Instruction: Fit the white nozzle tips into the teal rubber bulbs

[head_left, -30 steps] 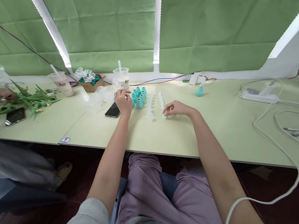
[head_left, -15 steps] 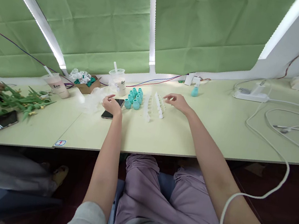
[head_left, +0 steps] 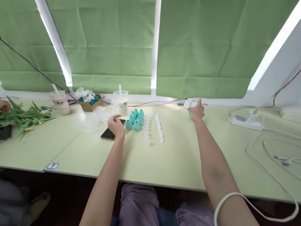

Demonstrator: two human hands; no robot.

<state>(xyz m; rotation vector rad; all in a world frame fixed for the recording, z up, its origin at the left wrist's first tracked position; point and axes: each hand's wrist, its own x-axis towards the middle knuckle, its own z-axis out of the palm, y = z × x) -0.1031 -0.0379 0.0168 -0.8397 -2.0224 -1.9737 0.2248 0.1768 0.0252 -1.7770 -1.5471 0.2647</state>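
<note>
My left hand (head_left: 116,126) hovers over a dark phone (head_left: 108,134), its fingers loosely curled and apart with nothing seen in them. Just right of it, several small teal bottles (head_left: 137,126) stand upright in two rows. Beside them lie two strips of white plastic parts, a left strip (head_left: 148,130) and a right strip (head_left: 160,128). My right hand (head_left: 197,111) reaches to the back of the table with its fingers spread. It covers most of a single teal bottle (head_left: 191,118); whether it touches the bottle is hidden.
Crumpled clear plastic (head_left: 93,117), a drink cup (head_left: 120,103) and a cardboard box (head_left: 91,105) stand back left. Another person's hand (head_left: 1,106) is at green-stemmed flowers (head_left: 29,117), far left. A power strip (head_left: 246,122) and white cables lie right; one cable (head_left: 265,217) crosses my right forearm.
My right hand has moved from beside the white strips to the right and back, over the lone teal bottle. My left hand stays by the phone. The view has tilted up.
</note>
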